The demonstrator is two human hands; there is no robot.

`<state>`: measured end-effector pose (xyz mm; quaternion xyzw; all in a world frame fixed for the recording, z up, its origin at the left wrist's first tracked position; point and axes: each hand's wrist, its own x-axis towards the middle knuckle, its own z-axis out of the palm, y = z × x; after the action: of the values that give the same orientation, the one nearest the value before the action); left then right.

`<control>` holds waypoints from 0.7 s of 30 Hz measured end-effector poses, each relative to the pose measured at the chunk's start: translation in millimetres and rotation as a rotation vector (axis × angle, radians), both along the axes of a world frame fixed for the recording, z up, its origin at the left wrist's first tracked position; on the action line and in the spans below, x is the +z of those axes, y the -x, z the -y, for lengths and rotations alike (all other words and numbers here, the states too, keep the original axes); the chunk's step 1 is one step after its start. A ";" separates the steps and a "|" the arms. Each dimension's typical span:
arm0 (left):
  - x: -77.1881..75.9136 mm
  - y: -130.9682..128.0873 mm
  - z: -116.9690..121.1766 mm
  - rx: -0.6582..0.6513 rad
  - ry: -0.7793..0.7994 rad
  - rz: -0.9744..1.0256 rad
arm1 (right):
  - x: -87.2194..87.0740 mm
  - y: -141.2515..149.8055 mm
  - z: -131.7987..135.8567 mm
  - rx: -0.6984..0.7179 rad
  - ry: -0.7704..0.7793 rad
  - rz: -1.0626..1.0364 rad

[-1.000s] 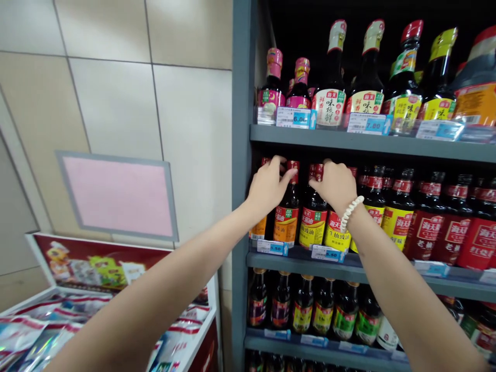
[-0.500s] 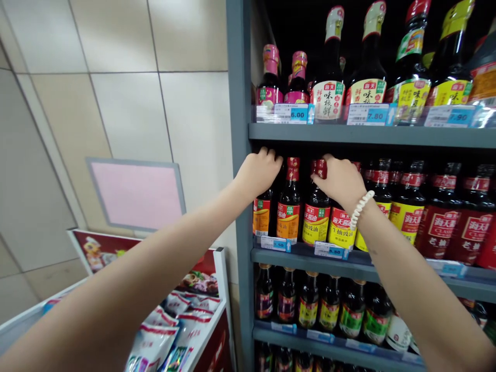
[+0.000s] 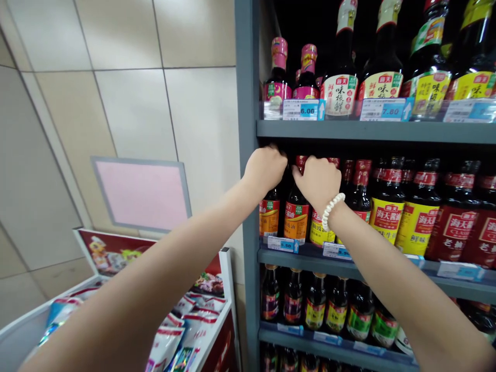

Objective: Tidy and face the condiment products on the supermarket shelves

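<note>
Both my arms reach up to the middle shelf point(image 3: 372, 258) of a grey store rack. My left hand point(image 3: 265, 168) is closed over the top of the leftmost dark sauce bottle point(image 3: 269, 217), which has an orange label. My right hand point(image 3: 318, 181), with a white bead bracelet at the wrist, is closed around the neck of the second red-capped bottle point(image 3: 296, 219), right beside it. The two hands almost touch. A third bottle point(image 3: 318, 231) with a yellow label stands partly hidden behind my right wrist.
Rows of dark sauce bottles fill the upper shelf point(image 3: 372, 132), middle shelf and lower shelf, with price tags point(image 3: 300, 109) along the edges. A tiled wall with a pink panel point(image 3: 143, 194) is on the left. Below it stands a white display bin point(image 3: 186, 330) of packets.
My right hand has shifted left from the third bottle to the second one. My left hand has moved from the second bottle's neck to the top of the leftmost bottle.
</note>
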<state>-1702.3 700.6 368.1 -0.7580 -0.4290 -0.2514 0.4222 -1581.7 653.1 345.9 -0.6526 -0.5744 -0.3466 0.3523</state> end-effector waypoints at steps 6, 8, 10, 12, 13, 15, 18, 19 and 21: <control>-1.6 -0.4 -0.1 -0.053 0.028 0.042 | 11.5 -2.3 0.8 0.108 0.081 -0.055; -1.4 -0.4 0.8 -0.035 0.036 0.030 | 14.2 -4.2 0.6 0.157 0.123 -0.079; -1.4 -0.1 1.7 -0.025 0.038 0.015 | 14.9 -5.7 -0.1 0.192 0.157 -0.103; -1.7 0.4 2.1 -0.028 0.038 0.003 | 13.8 -6.1 -0.9 0.194 0.155 -0.109; -2.1 0.7 2.1 -0.031 0.038 0.003 | 12.9 -5.8 -1.4 0.184 0.141 -0.105; -2.9 1.6 1.7 -0.046 0.042 0.016 | 10.9 -4.3 -2.2 0.162 0.111 -0.099; -4.8 2.7 0.7 -0.082 0.060 0.042 | 7.2 -1.9 3.1 0.137 0.064 -0.114; -5.7 2.9 0.6 -0.095 0.067 0.049 | 4.5 -1.9 9.2 0.137 0.034 -0.112; -7.9 3.3 0.8 -0.135 0.077 0.067 | -6.0 -4.9 31.3 0.171 -0.045 -0.075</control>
<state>-1705.6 699.8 360.1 -0.7920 -0.4002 -0.2876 0.3603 -1576.8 621.8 340.0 -0.6057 -0.6065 -0.3031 0.4165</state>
